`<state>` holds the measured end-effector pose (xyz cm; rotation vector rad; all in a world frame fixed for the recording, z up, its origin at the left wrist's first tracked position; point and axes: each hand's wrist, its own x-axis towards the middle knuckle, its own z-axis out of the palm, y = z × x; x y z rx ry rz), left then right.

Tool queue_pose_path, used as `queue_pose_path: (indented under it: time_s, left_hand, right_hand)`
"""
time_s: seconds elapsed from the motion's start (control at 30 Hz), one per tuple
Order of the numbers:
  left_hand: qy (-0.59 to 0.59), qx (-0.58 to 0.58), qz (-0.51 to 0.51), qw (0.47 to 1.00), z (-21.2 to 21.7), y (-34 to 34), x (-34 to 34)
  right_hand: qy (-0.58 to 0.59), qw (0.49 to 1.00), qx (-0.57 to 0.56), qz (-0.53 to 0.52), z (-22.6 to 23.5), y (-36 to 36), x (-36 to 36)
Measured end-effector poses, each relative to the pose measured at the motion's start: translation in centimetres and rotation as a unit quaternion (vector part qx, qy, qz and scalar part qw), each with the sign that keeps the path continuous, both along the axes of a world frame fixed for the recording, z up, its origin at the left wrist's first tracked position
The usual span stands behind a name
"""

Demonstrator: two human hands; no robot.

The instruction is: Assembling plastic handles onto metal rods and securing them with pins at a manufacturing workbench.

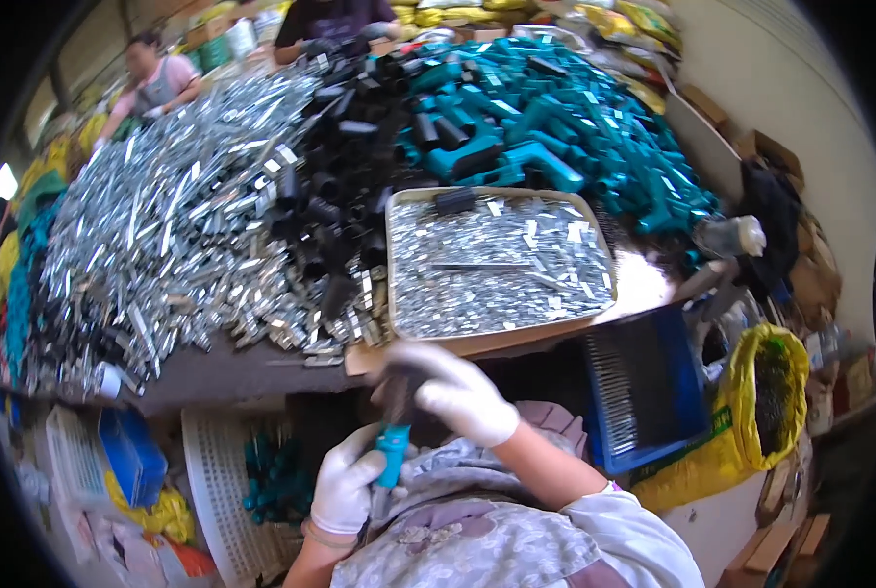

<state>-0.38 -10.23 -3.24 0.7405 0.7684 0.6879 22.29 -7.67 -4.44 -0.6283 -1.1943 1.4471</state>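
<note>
Gripped in the gloved left hand [347, 482] is a teal handle [393, 457], low and near; its dark upper end is closed over by the gloved right hand [457, 392]. Just beyond, a tray of small metal pieces [501, 263] is set, with heaps of silver parts [173, 225] and teal housings [555, 118] farther off.

Both hands wear white gloves. The left hand [348, 482], at six o'clock, is curled in a fist-like grip; the right hand [457, 392], at its one o'clock, is closed, forearm bent back toward five o'clock.
</note>
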Motion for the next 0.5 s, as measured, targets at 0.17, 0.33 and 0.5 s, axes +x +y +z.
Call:
queue_pose_path:
  time_s: [0.17,0.33,0.5]
  left_hand:
    - [-0.012,0.034,-0.054,0.998,0.9,0.5,0.7]
    - [0.136,0.239,-0.113,0.955,1.5,0.8,3.5]
    - [0.246,0.328,-0.174,0.895,2.5,0.6,5.9]
  right_hand:
    - [-0.248,0.952,0.154,-0.092,2.0,-2.4,0.3]
    - [-0.451,0.83,0.272,-0.184,4.2,-5.0,1.5]
    - [-0.416,0.838,0.303,-0.18,8.4,-5.0,9.6]
